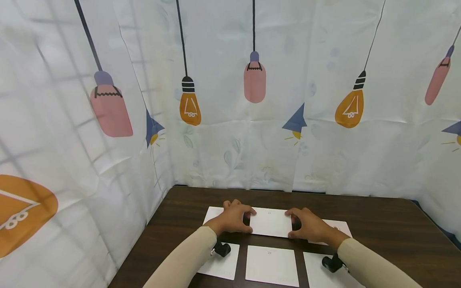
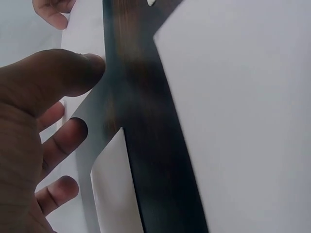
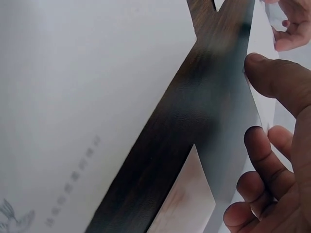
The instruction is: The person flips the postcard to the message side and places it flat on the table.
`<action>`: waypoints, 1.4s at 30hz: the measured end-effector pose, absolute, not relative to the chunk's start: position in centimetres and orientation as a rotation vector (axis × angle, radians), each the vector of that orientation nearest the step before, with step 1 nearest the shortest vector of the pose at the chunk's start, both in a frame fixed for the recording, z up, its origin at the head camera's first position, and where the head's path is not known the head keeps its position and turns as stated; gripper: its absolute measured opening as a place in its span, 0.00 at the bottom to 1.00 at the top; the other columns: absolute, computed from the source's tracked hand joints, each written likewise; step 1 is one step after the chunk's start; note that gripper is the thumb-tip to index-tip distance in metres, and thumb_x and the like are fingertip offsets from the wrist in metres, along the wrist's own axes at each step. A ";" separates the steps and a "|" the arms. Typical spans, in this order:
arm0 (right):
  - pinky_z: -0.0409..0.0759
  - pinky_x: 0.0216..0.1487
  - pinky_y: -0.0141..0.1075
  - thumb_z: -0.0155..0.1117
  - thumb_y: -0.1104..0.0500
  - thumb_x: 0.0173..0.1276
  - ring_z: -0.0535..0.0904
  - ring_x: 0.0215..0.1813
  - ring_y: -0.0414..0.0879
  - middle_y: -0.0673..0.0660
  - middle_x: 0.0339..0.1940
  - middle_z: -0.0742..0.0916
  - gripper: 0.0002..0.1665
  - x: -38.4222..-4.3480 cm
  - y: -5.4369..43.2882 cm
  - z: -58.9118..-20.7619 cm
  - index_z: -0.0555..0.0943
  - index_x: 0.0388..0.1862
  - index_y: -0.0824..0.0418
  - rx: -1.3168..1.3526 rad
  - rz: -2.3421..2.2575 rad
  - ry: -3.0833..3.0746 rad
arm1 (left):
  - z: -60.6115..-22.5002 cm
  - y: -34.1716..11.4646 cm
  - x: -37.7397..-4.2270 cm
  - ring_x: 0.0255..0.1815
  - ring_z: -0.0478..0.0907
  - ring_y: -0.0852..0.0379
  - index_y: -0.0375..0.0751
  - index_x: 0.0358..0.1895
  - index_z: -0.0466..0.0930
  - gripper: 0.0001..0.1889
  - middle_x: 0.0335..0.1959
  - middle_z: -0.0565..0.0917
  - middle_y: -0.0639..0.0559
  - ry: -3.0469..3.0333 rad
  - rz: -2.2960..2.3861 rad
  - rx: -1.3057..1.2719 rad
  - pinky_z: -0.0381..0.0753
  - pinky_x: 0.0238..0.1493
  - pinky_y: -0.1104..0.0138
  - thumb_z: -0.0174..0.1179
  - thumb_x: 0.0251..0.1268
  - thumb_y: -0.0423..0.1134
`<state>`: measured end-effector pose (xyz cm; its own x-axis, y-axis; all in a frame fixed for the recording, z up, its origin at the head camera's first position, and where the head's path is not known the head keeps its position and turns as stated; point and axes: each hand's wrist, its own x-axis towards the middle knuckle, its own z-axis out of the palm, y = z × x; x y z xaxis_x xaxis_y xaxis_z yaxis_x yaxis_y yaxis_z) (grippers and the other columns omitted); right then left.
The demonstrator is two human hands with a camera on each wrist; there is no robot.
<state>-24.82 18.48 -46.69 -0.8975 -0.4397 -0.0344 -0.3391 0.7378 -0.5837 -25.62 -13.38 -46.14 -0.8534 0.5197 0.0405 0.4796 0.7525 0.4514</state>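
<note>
A white card (image 1: 271, 222) with a small printed mark near its top edge is held level between both hands, over the middle of the back row. My left hand (image 1: 233, 218) pinches its left end, the thumb (image 2: 82, 73) at the near edge. At the opposite end my right hand (image 1: 311, 227) grips it likewise, with the thumb (image 3: 262, 73) on the near corner. Partly behind the left hand lies another white card (image 1: 211, 215). Beyond the right hand, a card with reddish print (image 1: 338, 227) is partly covered by the wrist.
Three more white cards lie in the front row: a left one (image 1: 227, 266), a middle one (image 1: 271, 266) and a right one (image 1: 315, 272), printed with characters and a drawing. The dark wooden table (image 1: 389, 240) meets a patterned curtain (image 1: 230, 152) at the back.
</note>
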 end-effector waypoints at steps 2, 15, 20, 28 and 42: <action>0.75 0.46 0.44 0.85 0.51 0.53 0.71 0.45 0.45 0.47 0.43 0.77 0.40 -24.8 18.5 -46.8 0.78 0.65 0.51 -0.613 -0.864 2.772 | -46.2 -13.3 -25.6 0.50 0.64 0.60 0.58 0.57 0.85 0.26 0.39 0.78 0.67 2.860 0.681 0.808 0.46 0.57 0.46 0.78 0.52 0.49; 0.75 0.46 0.44 0.85 0.51 0.53 0.71 0.45 0.44 0.46 0.42 0.77 0.41 -24.8 18.4 -46.8 0.78 0.65 0.52 -0.610 -0.815 2.778 | -46.4 -13.0 -25.9 0.50 0.62 0.61 0.59 0.57 0.84 0.26 0.39 0.78 0.69 2.858 0.649 0.784 0.46 0.59 0.46 0.78 0.52 0.51; 0.76 0.48 0.45 0.85 0.52 0.54 0.71 0.47 0.45 0.46 0.42 0.78 0.39 -24.7 18.4 -46.6 0.78 0.64 0.54 -0.636 -0.813 2.776 | -46.1 -13.0 -25.8 0.50 0.63 0.60 0.58 0.58 0.84 0.27 0.38 0.78 0.68 2.866 0.631 0.796 0.47 0.59 0.46 0.78 0.52 0.50; 0.77 0.51 0.47 0.84 0.52 0.55 0.71 0.51 0.46 0.47 0.42 0.79 0.39 -24.5 19.0 -46.0 0.79 0.65 0.55 -0.628 -0.831 2.770 | -45.3 -12.8 -25.4 0.50 0.62 0.60 0.55 0.60 0.84 0.27 0.38 0.78 0.64 2.844 0.651 0.807 0.46 0.58 0.46 0.78 0.54 0.49; 0.76 0.55 0.53 0.82 0.45 0.56 0.72 0.56 0.52 0.49 0.49 0.80 0.42 -24.1 21.2 -46.0 0.77 0.67 0.56 -0.666 -0.872 2.764 | -44.8 -11.1 -25.3 0.57 0.66 0.60 0.55 0.62 0.82 0.28 0.45 0.82 0.63 2.825 0.600 0.930 0.52 0.58 0.50 0.76 0.57 0.52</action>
<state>-24.14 21.15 -45.96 -0.8863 -0.4624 -0.0250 -0.3642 0.7295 -0.5789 -25.34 -11.06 -44.78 -0.8069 0.5903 0.0211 0.5479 0.7348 0.3999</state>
